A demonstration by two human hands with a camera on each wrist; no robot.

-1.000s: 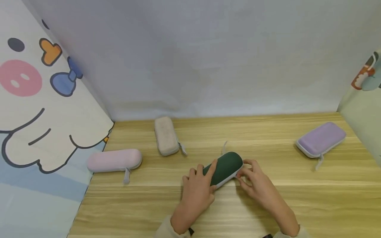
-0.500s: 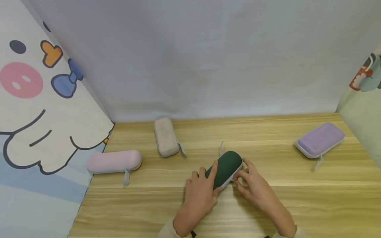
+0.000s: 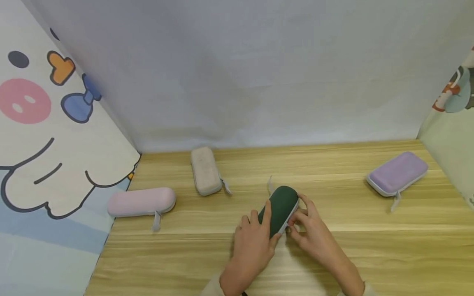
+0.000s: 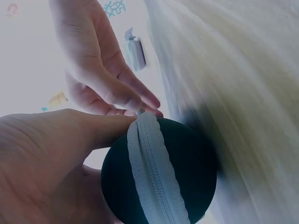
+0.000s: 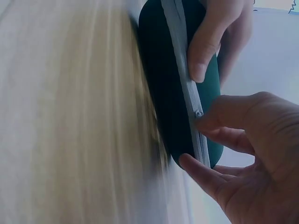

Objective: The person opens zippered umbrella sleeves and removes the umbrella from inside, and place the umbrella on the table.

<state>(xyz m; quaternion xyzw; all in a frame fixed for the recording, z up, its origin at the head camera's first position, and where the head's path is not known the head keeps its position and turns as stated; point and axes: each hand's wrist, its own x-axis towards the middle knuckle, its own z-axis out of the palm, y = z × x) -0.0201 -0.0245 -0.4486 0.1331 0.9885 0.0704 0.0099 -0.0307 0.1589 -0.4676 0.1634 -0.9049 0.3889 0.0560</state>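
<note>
A dark green zip case with a white zipper lies slanted on the table at the centre of the head view. My left hand grips its near end, fingers over the top and thumb along the zipper side. At the right side my right hand pinches the zipper pull between thumb and forefinger. The small metal slider shows at those fingertips in the right wrist view, while other fingers touch the far end. In the left wrist view, the zipper tape runs across the case's rounded near end.
A pink case lies to the left, a beige case behind it toward the middle, and a purple case at the far right. All rest on the wooden table. A pale cloth wall stands behind.
The green case has turned to point more away from me, its far end shifting slightly left. My right hand has slid a little nearer and left along the zipper side; my left hand has moved slightly right.
</note>
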